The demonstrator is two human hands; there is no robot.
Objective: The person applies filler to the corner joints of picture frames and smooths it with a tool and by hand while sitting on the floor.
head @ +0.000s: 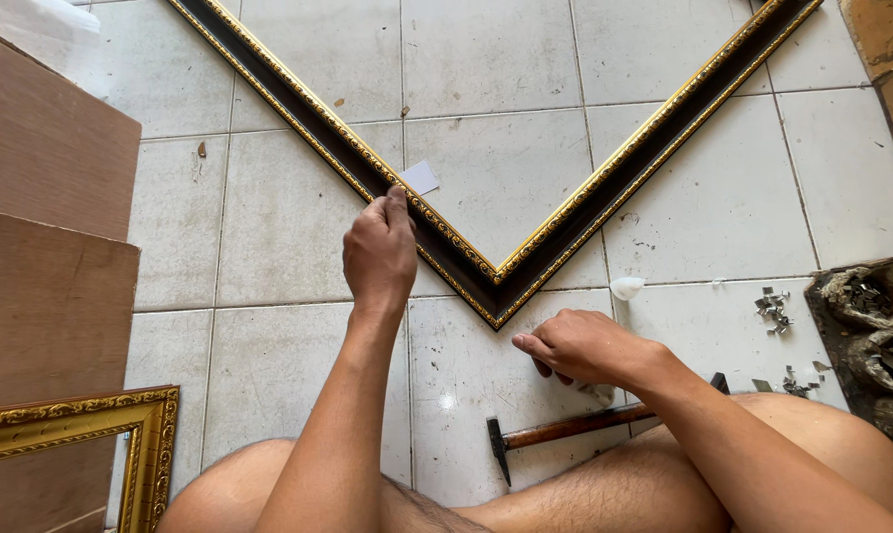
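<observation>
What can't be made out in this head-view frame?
- Frame: both rails run off the top edge; only its corner shows.
- Left hand: fingertips are hidden behind the hand where it rests on the rail.
- Right hand: palm is down on the tile, so whether it holds anything cannot be told.
- Hammer: the handle end is hidden under the right forearm.
- Metal bits: too small to identify.

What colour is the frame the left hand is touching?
Dark brown-black frame with ornate gold edging, seen in the head view.
</observation>
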